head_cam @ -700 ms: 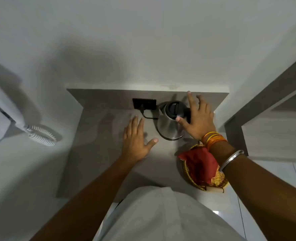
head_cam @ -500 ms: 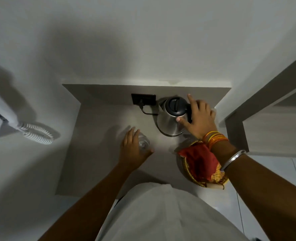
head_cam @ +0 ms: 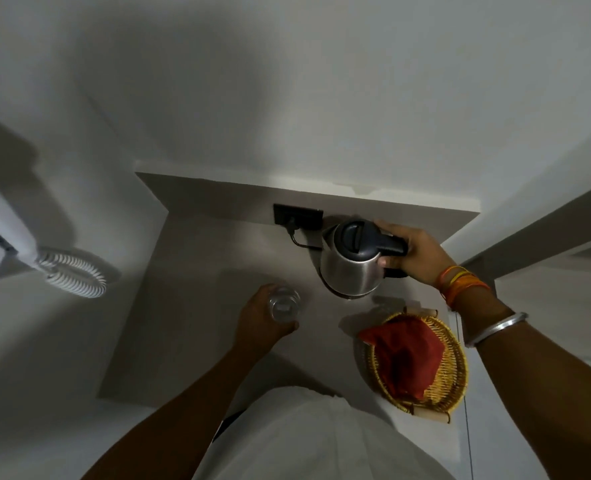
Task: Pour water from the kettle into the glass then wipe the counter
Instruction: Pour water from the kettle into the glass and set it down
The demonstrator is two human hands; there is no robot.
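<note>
Right hand (head_cam: pixel 413 252) has closed its fingers around one kettle (head_cam: pixel 351 263); left hand (head_cam: pixel 261 320) grips one glass (head_cam: pixel 283 304).

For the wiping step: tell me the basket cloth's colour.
The cloth is red, clearest in the head view.

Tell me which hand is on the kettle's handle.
The right hand, the one with orange bangles at the wrist, grips the black handle of the steel kettle. The left hand is wrapped around the clear glass on the counter.
</note>
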